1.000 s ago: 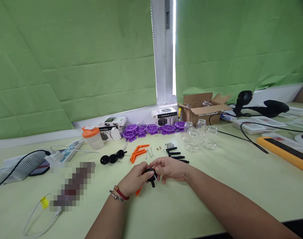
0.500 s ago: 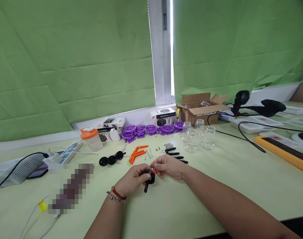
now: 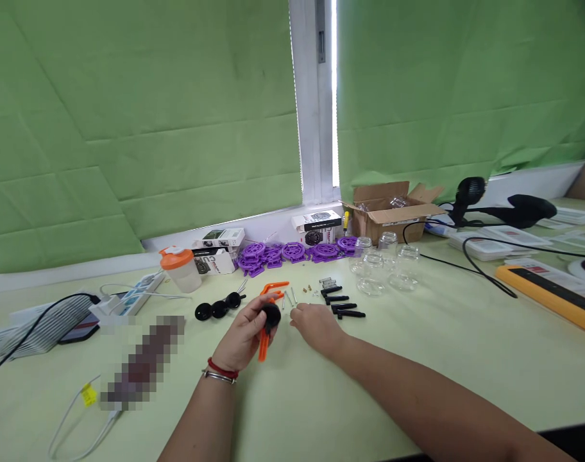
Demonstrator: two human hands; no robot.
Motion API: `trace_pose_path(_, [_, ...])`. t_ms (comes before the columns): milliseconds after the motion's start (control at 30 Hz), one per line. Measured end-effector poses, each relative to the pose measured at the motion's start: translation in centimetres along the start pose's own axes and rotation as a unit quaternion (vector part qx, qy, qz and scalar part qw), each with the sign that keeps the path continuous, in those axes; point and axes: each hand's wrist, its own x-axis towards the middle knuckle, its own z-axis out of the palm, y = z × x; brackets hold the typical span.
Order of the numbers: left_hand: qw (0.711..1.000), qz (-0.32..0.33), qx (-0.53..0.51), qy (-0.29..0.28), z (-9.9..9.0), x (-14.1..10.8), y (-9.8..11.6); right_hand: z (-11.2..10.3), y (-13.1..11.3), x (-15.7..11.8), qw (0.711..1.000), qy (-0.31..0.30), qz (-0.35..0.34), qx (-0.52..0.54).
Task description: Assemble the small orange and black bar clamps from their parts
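Observation:
My left hand is closed round a black round part, and an orange lever points down from it. My right hand has its fingers pinched together at the tabletop, just in front of the metal pins; what its fingertips hold, if anything, is hidden. Behind my left hand lie more orange levers. To its left sit several black round parts like the one I hold. Black handle-like pieces and small springs lie by my right hand.
Purple wheel-like parts line the back near small printed boxes. Clear jars stand right of centre before an open cardboard box. At left are an orange-lidded cup and a power strip; a yellow-black bar lies right.
My left hand has lifted and turned the black part, so the orange lever now shows below it. My right hand has come away from that part to the pins.

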Motion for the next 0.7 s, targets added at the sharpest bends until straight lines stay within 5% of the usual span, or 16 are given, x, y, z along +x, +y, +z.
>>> trace_pose_path(100, [0.995, 0.018, 0.003, 0.098, -0.4, 0.7, -0.6, 0.7, -0.4, 0.3, 0.998, -0.041, -0.002, -0.052])
trace_pose_path(200, [0.989, 0.023, 0.048, 0.140, -0.7, 1.2, -1.1, 0.4, -0.3, 0.3, 0.999, -0.011, 0.029, 0.029])
trace_pose_path(300, [0.988, 0.011, 0.115, 0.102, -0.4, 1.2, -1.3, -0.4, -0.3, -0.1, 0.963, 0.028, 0.063, 0.261])
trace_pose_path(400, [0.990, -0.019, 0.137, 0.025, 0.1, 1.2, -1.4, -1.0, -0.6, -0.6, 0.856, -0.046, 0.117, 0.502])
trace_pose_path(500, [0.992, -0.034, 0.125, 0.004, 0.4, 1.1, -1.6, -1.4, -0.7, -1.0, 0.773, -0.113, 0.138, 0.609])
trace_pose_path(700, [0.989, -0.051, 0.137, -0.038, 0.3, 0.8, -1.0, -1.9, 0.2, -0.9, 0.760, -0.126, 0.152, 0.619])
